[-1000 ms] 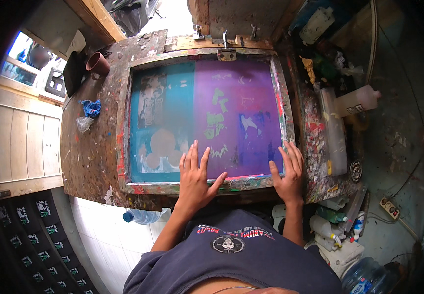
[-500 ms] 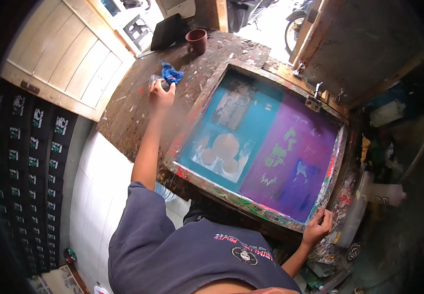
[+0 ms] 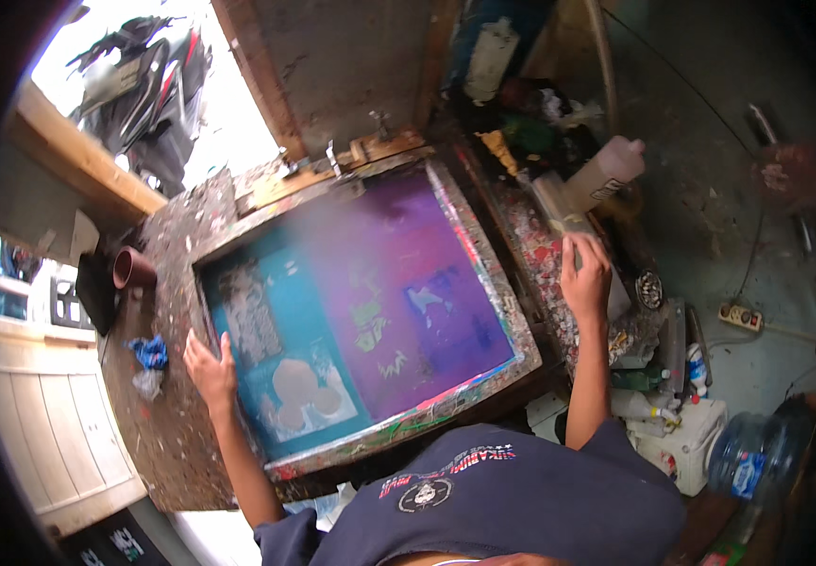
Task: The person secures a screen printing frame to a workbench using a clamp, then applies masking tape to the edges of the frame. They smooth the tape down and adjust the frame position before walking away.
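A wooden-framed printing screen (image 3: pixel 290 319), half teal and half purple with pale shapes, lies on a paint-crusted workbench (image 3: pixel 143 424). My left hand (image 3: pixel 210 368) has its fingers apart beside the screen's left edge, nothing held. My right hand (image 3: pixel 585 269), right of the screen, has curled fingers at a long translucent plastic piece (image 3: pixel 545 198); what they grip is unclear. A crumpled blue cloth or bag (image 3: pixel 149 353) and a maroon mug (image 3: pixel 134 269) sit left of my left hand. A translucent jug (image 3: pixel 606 174) lies beyond my right hand.
Metal clamps (image 3: pixel 332 158) sit on a wooden bar behind the screen. A motorcycle (image 3: pixel 143 94) stands outside the doorway; a pale door (image 3: pixel 54 415) is at left. A power strip (image 3: pixel 740 316), a large water bottle (image 3: pixel 757 453) and a white container (image 3: pixel 681 443) are at lower right.
My left hand has come back from near the blue item to the screen's left edge. My right hand has moved from the screen's lower right corner onto the clutter at right. The view has swung rightward.
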A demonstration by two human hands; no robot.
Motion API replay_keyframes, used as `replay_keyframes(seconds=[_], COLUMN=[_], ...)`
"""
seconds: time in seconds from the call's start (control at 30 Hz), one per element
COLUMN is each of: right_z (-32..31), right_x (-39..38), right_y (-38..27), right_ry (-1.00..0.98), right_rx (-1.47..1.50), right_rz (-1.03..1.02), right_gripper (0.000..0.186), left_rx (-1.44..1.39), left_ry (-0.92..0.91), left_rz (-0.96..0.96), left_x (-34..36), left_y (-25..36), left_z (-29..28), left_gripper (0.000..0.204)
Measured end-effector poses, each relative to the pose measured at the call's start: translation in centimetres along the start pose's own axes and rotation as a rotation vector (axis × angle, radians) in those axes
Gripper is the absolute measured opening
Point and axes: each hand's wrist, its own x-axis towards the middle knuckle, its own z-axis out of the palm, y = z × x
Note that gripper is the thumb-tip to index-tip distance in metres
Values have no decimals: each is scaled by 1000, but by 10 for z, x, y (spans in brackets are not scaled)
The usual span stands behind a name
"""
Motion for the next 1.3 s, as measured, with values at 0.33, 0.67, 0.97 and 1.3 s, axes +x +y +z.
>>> replay_keyframes(seconds=[0.33,0.67,0.97,1.3], right_z=[-9,5,-216,-105], right_x=[90,88,22,-17], right_y=[244,385,131,-123], right_ry=[-163,-269,-385,-1171], right_rx=[-422,170,25,595], right_rz=[296,356,40,-713], right_gripper=[40,53,38,52], left_rx=[-63,-230,-745,-599], left_ry=[109,254,24,-609], left_rz=[43,253,620,1095], left_x=[0,-30,-109,-159], left_y=[0,76,217,264], left_z=[-4,-44,-106,-138], left_gripper=[64,52,43,62])
